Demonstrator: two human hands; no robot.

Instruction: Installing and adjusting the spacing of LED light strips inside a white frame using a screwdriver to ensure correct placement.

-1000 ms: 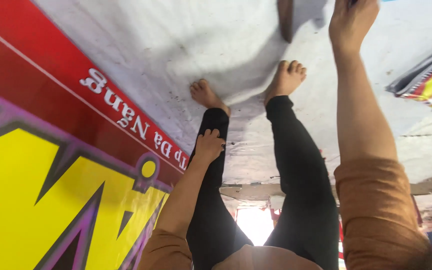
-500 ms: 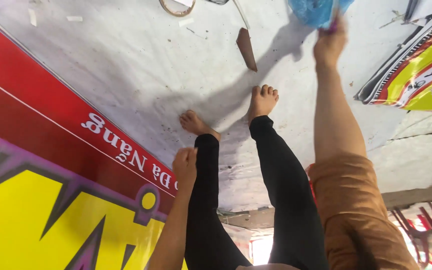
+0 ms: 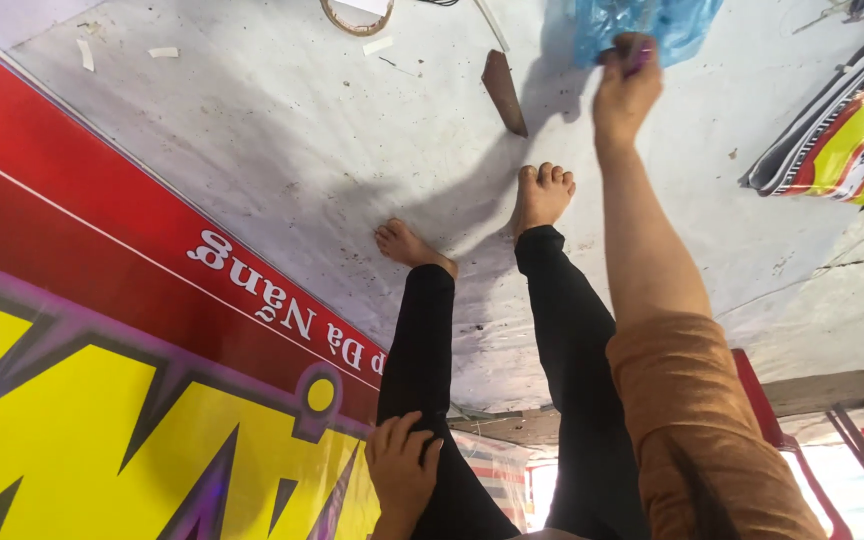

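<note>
The blue plastic bag (image 3: 647,25) lay on the grey floor (image 3: 252,150) at the top edge of the view, crumpled, partly cut off by the frame. The right hand (image 3: 627,85) was on its lower edge – fingers curled shut around a small dark-purple item, too small to tell what; whether it pinched the bag too, can't tell. Arm fully stretched w/ an orange-brown sleeve pushed up near the elbow, prob. because the bag sat well beyond the feet.

Just beside the bag, to the left in view, a brown pointed piece (image 3: 505,92) lay flat on the floor, apart from the hand. Farther left, at the top edge, a roll of tape (image 3: 352,15) and some paper scraps.

Bare feet stood between the bag and the camera – black trousers, legs apart. The left hand (image 3: 402,465) rested on the thigh, fingers loosely spread, holding nothing; looked like a brace for the bend fwd.

A big banner (image 3: 102,400) – red band, yellow and purple shapes – was spread flat over the floor along one side, its edge near one foot. A folded striped banner (image 3: 842,130) in red, yellow and white lay at the other side, well apart from the hand.
</note>
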